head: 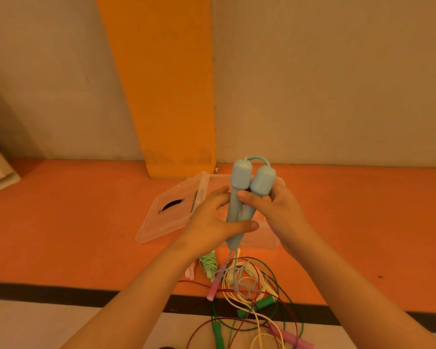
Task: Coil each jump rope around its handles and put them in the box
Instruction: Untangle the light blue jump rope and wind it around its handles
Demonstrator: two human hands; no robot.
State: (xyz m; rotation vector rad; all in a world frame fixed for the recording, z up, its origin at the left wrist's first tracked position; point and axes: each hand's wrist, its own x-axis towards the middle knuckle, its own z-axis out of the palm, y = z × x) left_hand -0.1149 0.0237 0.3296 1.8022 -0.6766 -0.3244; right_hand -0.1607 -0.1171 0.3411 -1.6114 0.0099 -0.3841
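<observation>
Both my hands hold the two light blue jump rope handles (247,187) upright and side by side above the clear plastic box (267,241). My left hand (212,217) grips the lower shafts, thumb across the front. My right hand (275,207) pinches the handles just below their thick tops. The blue cord (233,270) hangs from the handle bottoms down into a tangle of ropes on the floor. A short loop of blue cord arcs over the handle tops.
The box's clear lid (171,210) lies open to the left on the orange floor. Below my hands lies a pile of ropes: a coiled light green one (208,263), pink handles (215,285), green handles (258,304), yellow and dark red cords. An orange pillar (171,96) stands behind.
</observation>
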